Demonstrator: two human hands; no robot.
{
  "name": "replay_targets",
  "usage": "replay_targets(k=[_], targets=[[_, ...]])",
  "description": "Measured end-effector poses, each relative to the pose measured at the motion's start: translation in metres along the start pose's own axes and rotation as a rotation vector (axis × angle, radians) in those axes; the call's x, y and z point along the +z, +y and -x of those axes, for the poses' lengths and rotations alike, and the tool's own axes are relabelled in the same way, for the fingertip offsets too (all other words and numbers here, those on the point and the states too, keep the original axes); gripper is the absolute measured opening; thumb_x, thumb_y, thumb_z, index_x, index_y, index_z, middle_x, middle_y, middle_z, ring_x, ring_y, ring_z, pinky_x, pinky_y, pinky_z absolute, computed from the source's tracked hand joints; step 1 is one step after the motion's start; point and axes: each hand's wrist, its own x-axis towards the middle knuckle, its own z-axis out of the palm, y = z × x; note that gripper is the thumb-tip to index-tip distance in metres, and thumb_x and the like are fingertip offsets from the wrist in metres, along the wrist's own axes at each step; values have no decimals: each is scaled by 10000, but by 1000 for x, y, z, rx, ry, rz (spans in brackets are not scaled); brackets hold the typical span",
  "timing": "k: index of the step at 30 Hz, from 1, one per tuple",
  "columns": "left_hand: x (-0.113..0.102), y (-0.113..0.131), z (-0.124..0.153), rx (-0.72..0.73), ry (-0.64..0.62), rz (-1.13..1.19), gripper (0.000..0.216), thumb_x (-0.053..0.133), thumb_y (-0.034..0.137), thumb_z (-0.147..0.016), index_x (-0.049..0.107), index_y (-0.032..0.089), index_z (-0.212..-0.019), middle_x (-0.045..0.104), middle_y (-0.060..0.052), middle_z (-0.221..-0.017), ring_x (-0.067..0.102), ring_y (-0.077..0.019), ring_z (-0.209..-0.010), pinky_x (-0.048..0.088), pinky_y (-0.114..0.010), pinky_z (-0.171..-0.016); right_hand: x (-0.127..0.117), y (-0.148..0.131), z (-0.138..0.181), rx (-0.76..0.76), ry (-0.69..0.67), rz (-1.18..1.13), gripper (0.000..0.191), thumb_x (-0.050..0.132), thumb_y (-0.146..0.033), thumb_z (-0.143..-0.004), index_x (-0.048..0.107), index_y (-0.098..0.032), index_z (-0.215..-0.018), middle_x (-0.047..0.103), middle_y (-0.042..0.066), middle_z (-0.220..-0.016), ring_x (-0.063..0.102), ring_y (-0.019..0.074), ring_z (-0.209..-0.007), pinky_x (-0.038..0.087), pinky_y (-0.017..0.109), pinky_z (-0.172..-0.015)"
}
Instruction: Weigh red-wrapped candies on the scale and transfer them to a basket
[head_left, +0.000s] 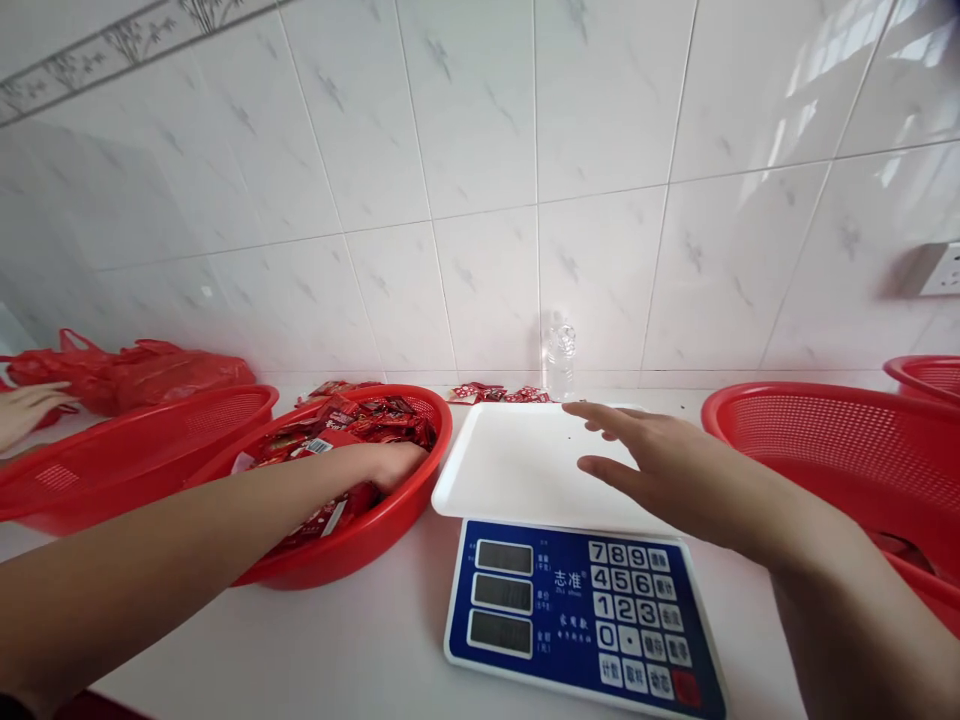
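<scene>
My left hand (401, 465) reaches down into a red plastic basket (439, 430) filled with small red packets (337, 425). Its fingers are hidden among the packets, so their grip does not show. My right hand (630, 450) hovers over the white pan (517, 465) of a digital scale, fingers stretched out and thumb apart, holding nothing. Below the pan is the scale's blue panel (570, 600) with number keys and three small displays.
A clear plastic bottle (560, 360) and loose red packets (499, 393) lie along the tiled wall. Another red basket (795, 420) stands at right. At left are a red basket (150, 440), red plastic bags (150, 372) and another person's hand (30, 408). A socket (941, 270) is on the wall.
</scene>
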Motion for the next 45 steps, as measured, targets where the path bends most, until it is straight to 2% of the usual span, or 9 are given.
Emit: replay_targets(k=[3,5,11,20,24,31,34,39,45], targets=[[-22,7,-5,139,-319,-217,152,649,91,-553,662,191,-667,703,-32,-726,634,-240,-701,491,-315,-665,-12,1,2,56,-41,-6,527,501,-475,-903,417,-340,-1405,698,27,-1130,702,270,-911,581,412,-697],[-36,12,-10,209,-396,-317,208,657,128,-582,664,203,-775,713,-30,-839,638,-232,-772,484,-291,-703,-18,1,4,92,-83,-8,507,473,-448,-921,402,-344,-1412,704,35,-1111,698,262,-922,575,398,-714],[-60,18,-22,190,-212,-425,309,585,290,-732,583,209,-1030,690,-43,-978,641,-204,-810,468,-249,-657,-19,-2,5,145,-143,-18,513,454,-454,-921,365,-376,-1420,694,31,-1131,679,262,-964,564,411,-756],[-82,47,-31,263,107,-347,316,617,306,-732,590,220,-1035,666,-10,-1023,620,-196,-929,462,-265,-809,-14,-4,3,171,-189,-18,529,452,-468,-915,338,-405,-1428,684,35,-1152,665,281,-987,549,442,-759],[-62,83,-32,279,140,25,334,689,325,-712,592,209,-1010,658,-7,-986,634,-183,-875,495,-276,-762,-9,-3,1,185,-209,-22,531,449,-481,-915,366,-369,-1427,686,50,-1149,638,299,-1050,528,454,-806],[26,139,-16,156,-218,572,334,728,250,-728,545,176,-997,657,-50,-856,658,-179,-721,528,-310,-630,-2,-4,-4,160,-248,-97,536,478,-410,-907,391,-306,-1426,646,69,-1222,622,267,-1053,493,392,-827],[44,148,-10,168,-310,528,319,686,271,-761,552,171,-1032,664,-74,-908,655,-193,-781,527,-310,-645,0,-7,-7,156,-275,-124,508,472,-375,-896,429,-316,-1398,656,63,-1187,627,263,-1005,480,364,-770],[43,138,-12,225,-257,201,379,640,352,-764,563,186,-1097,670,-60,-944,631,-192,-818,475,-290,-668,10,-11,-12,164,-388,-165,569,499,-315,-846,421,-305,-1410,675,72,-1100,631,272,-932,455,358,-734],[42,124,-11,291,-225,29,320,636,308,-751,596,192,-1046,671,-67,-998,629,-214,-897,467,-296,-745,22,-6,-15,146,-432,-198,612,597,-337,-788,477,-260,-1383,606,106,-1257,568,302,-1104,444,378,-849]])
